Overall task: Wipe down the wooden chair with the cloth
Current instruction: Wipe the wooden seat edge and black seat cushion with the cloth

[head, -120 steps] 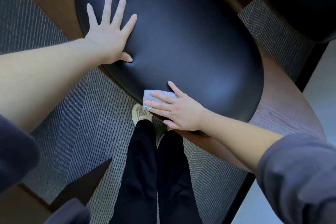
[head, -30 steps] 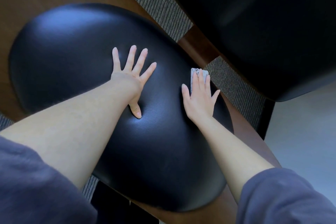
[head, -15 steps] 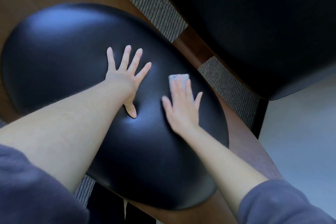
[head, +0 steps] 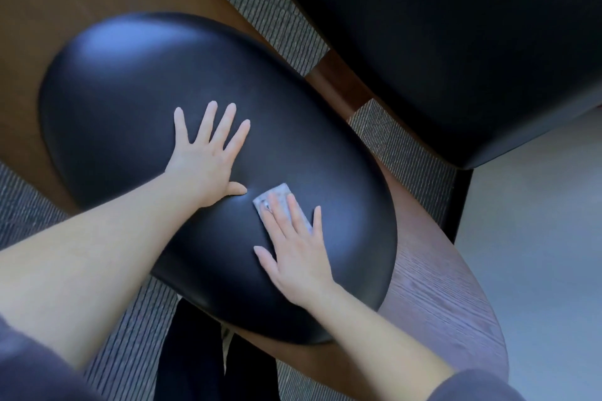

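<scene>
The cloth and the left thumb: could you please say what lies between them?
Only a bare strip of black seat cushion parts cloth and left hand, in the head view.

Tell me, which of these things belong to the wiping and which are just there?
In the job: cloth, right hand pressing it, left hand braced flat, wooden chair, its black seat.
Just there: second dark seat, striped carpet, pale floor.

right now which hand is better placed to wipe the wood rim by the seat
Right. The right hand presses the cloth flat on the seat, nearer the bare wood rim. The left hand lies spread on the seat, without cloth.
</scene>
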`<act>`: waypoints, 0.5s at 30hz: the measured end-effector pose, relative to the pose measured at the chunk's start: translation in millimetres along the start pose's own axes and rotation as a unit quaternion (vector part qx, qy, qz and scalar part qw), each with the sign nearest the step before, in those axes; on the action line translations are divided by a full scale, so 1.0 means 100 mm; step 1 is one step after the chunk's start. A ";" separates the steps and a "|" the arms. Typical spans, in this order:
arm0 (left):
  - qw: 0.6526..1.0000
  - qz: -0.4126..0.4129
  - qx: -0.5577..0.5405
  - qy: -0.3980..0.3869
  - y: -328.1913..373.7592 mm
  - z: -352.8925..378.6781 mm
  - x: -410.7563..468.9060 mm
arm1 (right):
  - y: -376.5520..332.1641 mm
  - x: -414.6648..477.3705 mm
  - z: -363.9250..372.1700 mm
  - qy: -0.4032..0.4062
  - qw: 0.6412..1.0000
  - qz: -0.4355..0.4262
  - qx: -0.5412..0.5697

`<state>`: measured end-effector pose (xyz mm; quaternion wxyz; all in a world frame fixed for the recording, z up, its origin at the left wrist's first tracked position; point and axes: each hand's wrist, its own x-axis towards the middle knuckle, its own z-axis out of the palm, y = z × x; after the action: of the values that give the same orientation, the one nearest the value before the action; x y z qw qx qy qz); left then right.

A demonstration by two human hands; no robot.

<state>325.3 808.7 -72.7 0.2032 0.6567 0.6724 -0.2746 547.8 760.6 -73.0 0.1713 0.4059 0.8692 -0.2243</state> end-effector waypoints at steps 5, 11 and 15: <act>0.999 0.029 0.024 -0.007 -0.04 0.23 -0.38 | 0.12 -0.11 0.02 0.054 0.992 0.102 -0.043; 0.997 0.047 0.055 -0.023 -0.04 0.28 -0.61 | -0.25 -0.53 0.20 0.002 0.996 -0.082 -0.037; 0.997 0.051 0.052 -0.035 0.02 0.30 -0.76 | -0.05 -0.70 0.19 0.021 0.997 -0.051 -0.050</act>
<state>328.8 731.2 -48.0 0.2058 0.6901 0.6151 -0.3212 588.5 703.8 -54.2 0.1614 0.3564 0.9024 -0.1808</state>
